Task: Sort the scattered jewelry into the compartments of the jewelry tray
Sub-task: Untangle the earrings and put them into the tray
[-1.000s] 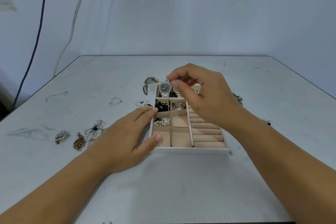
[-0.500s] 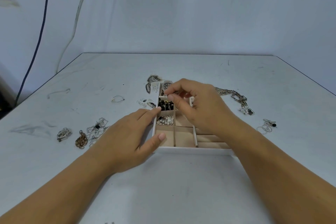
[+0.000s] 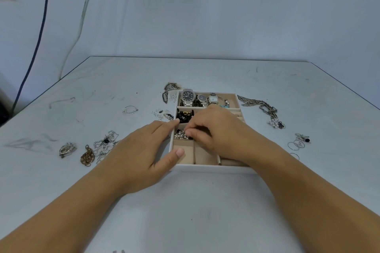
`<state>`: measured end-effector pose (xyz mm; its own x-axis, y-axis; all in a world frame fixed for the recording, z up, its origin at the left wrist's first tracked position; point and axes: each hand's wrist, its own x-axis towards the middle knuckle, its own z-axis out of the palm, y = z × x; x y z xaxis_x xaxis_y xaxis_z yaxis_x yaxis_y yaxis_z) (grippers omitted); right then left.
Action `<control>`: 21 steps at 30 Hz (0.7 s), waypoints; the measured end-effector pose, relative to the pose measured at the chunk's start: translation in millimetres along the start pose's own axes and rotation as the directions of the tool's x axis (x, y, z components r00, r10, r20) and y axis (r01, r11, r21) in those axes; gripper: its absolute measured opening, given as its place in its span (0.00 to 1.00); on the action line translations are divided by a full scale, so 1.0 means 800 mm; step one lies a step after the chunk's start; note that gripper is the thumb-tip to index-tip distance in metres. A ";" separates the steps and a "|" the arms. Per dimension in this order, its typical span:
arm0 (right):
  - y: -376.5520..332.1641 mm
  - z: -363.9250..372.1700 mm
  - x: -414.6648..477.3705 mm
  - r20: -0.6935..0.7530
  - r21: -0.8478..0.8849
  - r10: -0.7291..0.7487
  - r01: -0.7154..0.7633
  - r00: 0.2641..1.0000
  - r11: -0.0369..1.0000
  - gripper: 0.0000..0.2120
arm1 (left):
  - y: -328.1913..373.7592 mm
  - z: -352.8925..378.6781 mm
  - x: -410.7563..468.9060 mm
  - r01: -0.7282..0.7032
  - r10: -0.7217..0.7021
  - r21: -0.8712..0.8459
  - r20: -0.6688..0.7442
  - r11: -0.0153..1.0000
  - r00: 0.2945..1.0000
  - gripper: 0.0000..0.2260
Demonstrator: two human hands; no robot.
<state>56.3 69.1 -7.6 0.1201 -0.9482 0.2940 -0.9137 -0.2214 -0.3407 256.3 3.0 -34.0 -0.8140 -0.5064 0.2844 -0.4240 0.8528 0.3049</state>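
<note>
The jewelry tray, white-rimmed with beige compartments, lies mid-table. Its far compartment holds watches. Black beads fill a left cell, and a pearl-and-silver cluster sits in the cell below. My right hand reaches down into the tray with its fingers curled, and the fingertips pinch a small piece right at the pearl cluster. That piece is mostly hidden by the fingers. My left hand lies flat against the tray's left side, thumb on the near-left cell's edge.
Loose jewelry lies left of the tray: a silver piece, a bronze pendant, a chain tangle, a thin hoop. A heavy chain necklace and small rings lie to the right. Cables hang on the left wall.
My right hand has come down from above the watches toward me and into the pearl cell, still pinching a small piece. My left hand stays against the tray.
</note>
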 end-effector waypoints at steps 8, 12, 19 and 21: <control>0.003 -0.071 -0.027 -0.075 -0.058 0.061 -0.065 0.995 0.996 0.12 | 0.001 -0.005 0.006 0.028 -0.027 -0.075 0.022 0.997 0.999 0.32; 0.038 -0.116 -0.074 -0.075 -0.159 0.147 -0.157 0.986 0.975 0.09 | 0.022 -0.012 0.028 -0.010 0.011 -0.088 0.013 0.996 1.000 0.31; 0.113 -0.140 -0.160 -0.076 -0.200 0.340 -0.348 0.937 0.916 0.07 | 0.108 0.011 0.099 -0.190 0.194 -0.098 0.042 0.977 0.980 0.23; 0.129 -0.137 -0.173 -0.071 -0.197 0.359 -0.366 0.931 0.909 0.07 | 0.135 0.028 0.118 -0.215 0.224 -0.114 0.072 0.970 0.972 0.18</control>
<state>-97.2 202.2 14.2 -0.2442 -0.9457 0.2147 -0.9515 0.1909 -0.2412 124.9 50.0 5.0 -0.9147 -0.2923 0.2792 -0.1913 0.9215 0.3381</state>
